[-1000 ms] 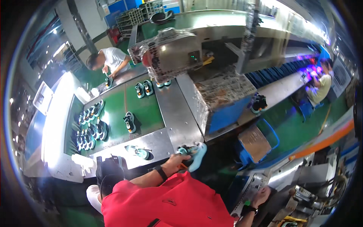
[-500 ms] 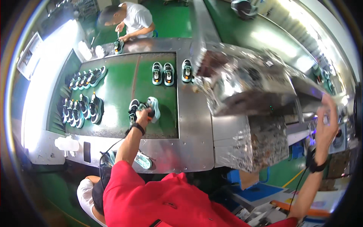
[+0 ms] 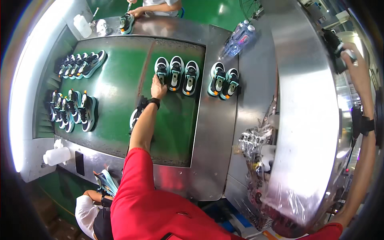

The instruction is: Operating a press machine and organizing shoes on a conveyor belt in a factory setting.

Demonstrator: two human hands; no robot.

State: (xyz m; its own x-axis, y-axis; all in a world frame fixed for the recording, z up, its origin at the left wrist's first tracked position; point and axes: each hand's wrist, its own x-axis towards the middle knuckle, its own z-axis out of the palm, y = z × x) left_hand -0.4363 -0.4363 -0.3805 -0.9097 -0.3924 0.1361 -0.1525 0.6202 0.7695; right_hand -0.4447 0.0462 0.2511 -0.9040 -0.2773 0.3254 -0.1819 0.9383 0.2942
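My left hand [image 3: 159, 89] is closed at the heel of a black, white and teal sneaker [image 3: 161, 66] on the green belt. This sneaker stands at the left of a row with two more sneakers [image 3: 176, 72]. Partly hidden behind my left forearm, another sneaker [image 3: 134, 117] lies on the belt. Far to the right, my right hand [image 3: 357, 64] is raised beyond the metal housing. Its fingers are closed around a dark thing with a pale part [image 3: 340, 52]; it looks like a shoe, but its shape is unclear.
Two sneakers [image 3: 223, 82] stand on the metal edge right of the belt [image 3: 120, 76]. Two bottles [image 3: 240, 39] are behind them. More sneakers [image 3: 82, 66] line the belt's left. Plastic film hangs from the metal housing [image 3: 308, 132]. Co-workers sit across [image 3: 160, 6] and at lower left [image 3: 86, 212].
My left hand has moved the sneaker away from me, beside the others. My right hand has reached farther forward and now holds the dark thing. The view has shifted right.
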